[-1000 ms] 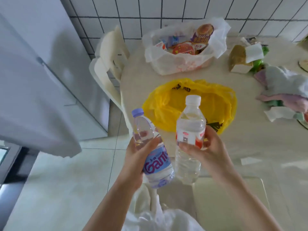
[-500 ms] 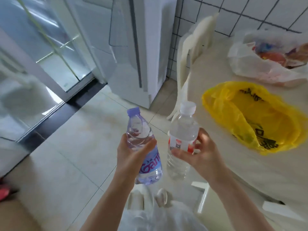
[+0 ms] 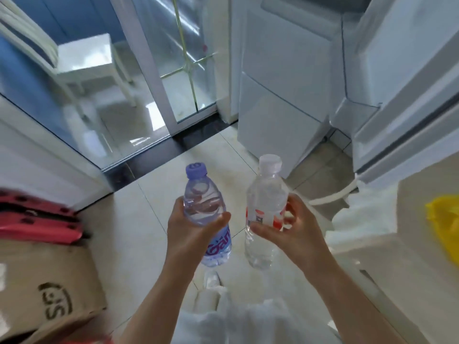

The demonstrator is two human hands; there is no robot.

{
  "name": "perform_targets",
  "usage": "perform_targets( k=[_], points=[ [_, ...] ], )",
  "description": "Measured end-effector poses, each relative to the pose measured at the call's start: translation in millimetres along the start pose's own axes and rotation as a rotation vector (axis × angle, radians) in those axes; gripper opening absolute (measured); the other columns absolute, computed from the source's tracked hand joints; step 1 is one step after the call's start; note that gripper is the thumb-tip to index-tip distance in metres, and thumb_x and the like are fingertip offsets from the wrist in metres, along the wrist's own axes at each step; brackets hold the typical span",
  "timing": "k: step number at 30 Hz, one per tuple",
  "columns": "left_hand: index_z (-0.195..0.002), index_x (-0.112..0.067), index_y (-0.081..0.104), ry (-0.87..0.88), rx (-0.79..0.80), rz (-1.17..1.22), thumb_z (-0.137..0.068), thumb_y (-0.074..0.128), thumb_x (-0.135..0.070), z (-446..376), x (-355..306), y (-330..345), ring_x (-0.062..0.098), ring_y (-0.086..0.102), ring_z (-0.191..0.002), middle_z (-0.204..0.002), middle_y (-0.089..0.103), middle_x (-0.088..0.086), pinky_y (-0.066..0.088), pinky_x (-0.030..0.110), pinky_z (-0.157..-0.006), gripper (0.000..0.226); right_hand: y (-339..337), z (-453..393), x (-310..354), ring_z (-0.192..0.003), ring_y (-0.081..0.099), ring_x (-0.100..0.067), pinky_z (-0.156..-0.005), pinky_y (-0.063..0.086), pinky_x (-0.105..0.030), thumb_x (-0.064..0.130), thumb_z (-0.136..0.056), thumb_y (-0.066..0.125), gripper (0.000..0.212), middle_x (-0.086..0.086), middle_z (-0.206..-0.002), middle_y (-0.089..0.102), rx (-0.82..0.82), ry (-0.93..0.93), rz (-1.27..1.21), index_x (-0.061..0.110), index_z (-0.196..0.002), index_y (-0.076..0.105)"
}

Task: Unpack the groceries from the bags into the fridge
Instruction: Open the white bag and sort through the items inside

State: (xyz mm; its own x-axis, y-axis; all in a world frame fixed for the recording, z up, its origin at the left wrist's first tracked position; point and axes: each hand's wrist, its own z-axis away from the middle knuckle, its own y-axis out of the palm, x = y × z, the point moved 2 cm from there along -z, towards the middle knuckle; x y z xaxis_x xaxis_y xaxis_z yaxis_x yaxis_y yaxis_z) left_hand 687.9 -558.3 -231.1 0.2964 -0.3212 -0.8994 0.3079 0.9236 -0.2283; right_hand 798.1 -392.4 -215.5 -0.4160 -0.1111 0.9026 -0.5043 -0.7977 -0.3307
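Note:
My left hand [image 3: 191,234] grips a water bottle with a purple cap and blue label [image 3: 206,207], held upright over the floor. Beside it, my right hand [image 3: 290,232] grips a clear water bottle with a white cap and red-and-white label [image 3: 267,202]. The two bottles stand a hand's width apart. The white fridge [image 3: 280,95] rises ahead at upper right, its doors closed. A corner of the yellow bag [image 3: 444,222] shows on the table at the far right.
A glass sliding door [image 3: 154,78] with a dark threshold fills the upper left. A cardboard box [image 3: 47,291] and red items [image 3: 37,219] sit on the floor at left. The table [image 3: 407,244] and a white plastic chair [image 3: 347,194] crowd the right. Pale tiled floor lies between.
The view has swung left from the table toward the fridge and glass door. The bags have slid out to the right. Both hands still hold their bottles in front of me.

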Motion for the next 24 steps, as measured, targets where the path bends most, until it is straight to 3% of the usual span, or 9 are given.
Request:
perform_targets(
  k=[3, 7, 14, 16, 24],
  points=[
    [-0.099, -0.028, 0.058, 0.030, 0.008, 0.017, -0.063, 0.088, -0.014, -37, -12, -30, 0.003, 0.069, -0.076, -0.091, 0.070, -0.009, 0.053, 0.021, -0.066, 0.049, 35, -27, 22, -0.092, 0.066, -0.006, -0.076, 0.056, -0.023, 0.032, -0.055, 0.090, 0.073, 0.010, -0.109, 0.064, -0.002, -0.021, -0.010, 0.029, -0.117, 0.051],
    [-0.101, -0.028, 0.059, 0.066, 0.018, 0.027, -0.062, 0.088, -0.013, -82, -26, -55, 0.008, 0.070, -0.081, -0.093, 0.070, -0.009, 0.052, 0.018, -0.066, 0.050, 68, -58, 48, -0.101, 0.064, -0.014, -0.086, 0.056, -0.033, 0.028, -0.059, 0.089, 0.077, 0.007, -0.116, 0.062, -0.008, -0.039, -0.017, 0.028, -0.124, 0.048],
    [-0.115, -0.020, 0.058, 0.111, 0.030, -0.017, -0.054, 0.090, -0.030, -164, -61, -53, 0.022, 0.069, -0.093, -0.106, 0.070, 0.000, 0.058, 0.043, -0.086, 0.070, 86, -128, 74, -0.087, 0.065, -0.001, -0.067, 0.054, -0.013, 0.026, -0.055, 0.091, 0.071, 0.014, -0.105, 0.064, -0.032, -0.021, -0.018, 0.030, -0.114, 0.052],
    [-0.116, -0.019, 0.056, 0.134, 0.043, -0.025, -0.059, 0.091, -0.024, -192, -76, -44, 0.021, 0.068, -0.093, -0.107, 0.068, 0.001, 0.057, 0.043, -0.087, 0.067, 85, -156, 81, -0.085, 0.065, 0.002, -0.066, 0.054, -0.013, 0.027, -0.054, 0.091, 0.069, 0.016, -0.103, 0.064, -0.040, -0.017, -0.028, 0.033, -0.111, 0.053],
    [-0.110, -0.027, 0.058, 0.194, 0.139, -0.005, -0.050, 0.085, -0.033, -310, -146, 16, 0.012, 0.070, -0.087, -0.098, 0.070, -0.006, 0.058, 0.032, -0.078, 0.066, 58, -294, 118, -0.088, 0.067, -0.003, -0.072, 0.058, -0.023, 0.029, -0.054, 0.091, 0.070, 0.012, -0.104, 0.065, -0.096, -0.025, -0.034, 0.028, -0.113, 0.051]
  ],
)
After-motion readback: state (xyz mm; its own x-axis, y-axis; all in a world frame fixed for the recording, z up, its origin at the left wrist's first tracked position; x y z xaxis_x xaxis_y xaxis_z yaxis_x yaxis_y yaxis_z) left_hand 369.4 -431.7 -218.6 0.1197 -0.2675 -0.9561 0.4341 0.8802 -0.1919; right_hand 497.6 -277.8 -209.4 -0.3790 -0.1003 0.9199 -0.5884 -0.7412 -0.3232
